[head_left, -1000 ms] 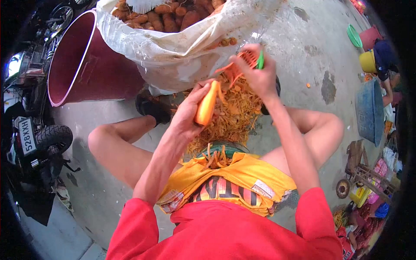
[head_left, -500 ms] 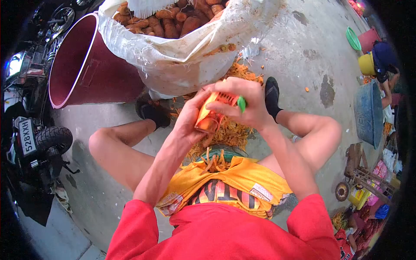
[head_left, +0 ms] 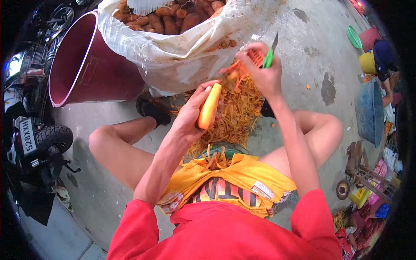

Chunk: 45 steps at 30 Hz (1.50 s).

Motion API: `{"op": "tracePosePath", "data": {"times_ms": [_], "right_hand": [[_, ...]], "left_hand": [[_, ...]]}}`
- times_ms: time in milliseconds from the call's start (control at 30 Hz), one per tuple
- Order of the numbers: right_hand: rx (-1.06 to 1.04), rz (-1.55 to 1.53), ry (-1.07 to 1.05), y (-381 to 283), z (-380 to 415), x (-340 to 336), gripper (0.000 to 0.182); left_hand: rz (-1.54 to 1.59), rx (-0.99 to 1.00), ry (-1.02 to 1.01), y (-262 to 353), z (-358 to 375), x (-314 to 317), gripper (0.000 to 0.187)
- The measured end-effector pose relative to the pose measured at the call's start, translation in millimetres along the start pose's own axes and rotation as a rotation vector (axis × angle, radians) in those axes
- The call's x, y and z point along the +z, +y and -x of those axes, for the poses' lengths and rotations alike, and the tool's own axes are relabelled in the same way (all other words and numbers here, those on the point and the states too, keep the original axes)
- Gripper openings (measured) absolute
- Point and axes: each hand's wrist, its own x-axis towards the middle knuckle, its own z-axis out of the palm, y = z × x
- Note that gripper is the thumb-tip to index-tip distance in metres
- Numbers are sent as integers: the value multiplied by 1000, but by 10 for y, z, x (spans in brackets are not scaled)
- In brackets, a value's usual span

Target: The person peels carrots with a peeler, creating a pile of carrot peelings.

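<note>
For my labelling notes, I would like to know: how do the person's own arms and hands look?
The left hand and right hand are bare, without gloves. The forearms are bare too, with no watch or bracelet visible. Loose red sleeves, with no visible marking, end near the elbows.

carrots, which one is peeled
The carrot in the left hand: its surface is smooth and bright orange, while the carrots in the white sack are darker and brownish.
</note>
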Motion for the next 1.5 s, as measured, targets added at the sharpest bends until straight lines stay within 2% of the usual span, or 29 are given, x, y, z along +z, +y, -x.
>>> {"op": "tracePosePath", "data": {"times_ms": [100, 167, 200, 267, 333, 367, 400, 467, 500, 567, 600, 667, 700, 767, 800, 867, 900, 933, 1000, 1033, 1067, 1133, 1167, 1200, 1267, 1300, 1400, 1467, 1500], "right_hand": [[-139, -59, -71, -366, 204, 87, 23], [-435, 100, -339, -537, 205, 41, 22], [-404, -39, -253, -335, 160, 110, 23], [-10, -46, 9, -49, 58, 87, 24], [45, -65, 55, 115, -4, -35, 26], [102, -87, 107, 147, -47, -52, 27], [99, -91, 102, 6, 27, 29, 27], [-279, -128, -202, -308, 275, 168, 25], [-285, -127, -201, -334, 209, 148, 25], [-485, -8, -263, -317, 131, 128, 23], [-189, -61, -146, -178, 118, 122, 20], [111, 83, 67, -30, -94, -4, 20], [103, 84, 69, -32, -66, 25, 20], [-40, -207, 51, -103, 113, 130, 18], [-42, -207, 49, -266, 176, 114, 18], [-417, 102, -349, -540, 251, 62, 16], [-481, 10, -222, -393, 176, 134, 18], [-466, 5, -218, -240, 133, 148, 18], [22, -27, 71, 37, -30, 28, 25], [62, -56, 62, 137, -44, -38, 27], [55, -57, 62, 45, -2, -5, 27], [-170, -46, -117, -380, 236, 128, 27], [-308, -106, -296, -532, 249, 148, 26], [-307, -107, -294, -450, 207, 142, 26], [-220, -44, -99, -167, 119, 93, 24], [-56, 4, -12, -154, -10, -3, 20], [2, -109, 34, -244, -70, -49, 17], [-15, -199, -35, -334, 148, 93, 15], [-215, -49, -201, -480, 175, 82, 15]], "left_hand": [[80, 10, -39, 36, -15, 52, 27], [27, 35, 50, 54, 92, 212, 27], [27, 30, 55, 48, 67, 146, 27], [-59, 95, 27, 61, -39, -3, 30], [-125, 77, 76, 88, 7, 13, 32], [-6, 38, 15, 88, -16, -36, 33], [118, -2, -42, 104, -4, -27, 34], [182, -21, -35, 108, 9, 114, 35], [139, 3, 21, 99, 63, 200, 35], [134, 31, 91, 28, 65, 216, 32], [-8, 107, -11, 43, 41, 155, 29], [121, 33, -140, 75, 17, -30, 26], [118, 38, -145, 64, -5, -46, 26], [84, 57, -82, 36, -17, -48, 26], [84, 60, -83, 59, 20, 55, 26], [24, 50, 80, 90, 68, 244, 27], [41, 74, 63, 29, 30, 209, 28], [40, 62, 73, -1, 30, 79, 28], [51, 24, -110, 53, -8, -100, 28], [97, -19, -68, 60, -19, -109, 27], [94, -13, -71, 89, -16, -4, 27], [137, 21, 143, 98, 22, 248, 28], [126, -47, 74, 97, 16, 183, 28], [125, -48, 75, 89, -16, 125, 28], [62, -3, -143, 12, 6, 6, 26], [-37, 37, -5, 13, 15, -9, 25], [-2, 26, -31, 33, 46, 50, 27], [14, 29, -73, 62, 70, 125, 20], [44, -4, -6, 91, 95, 201, 20]]}}
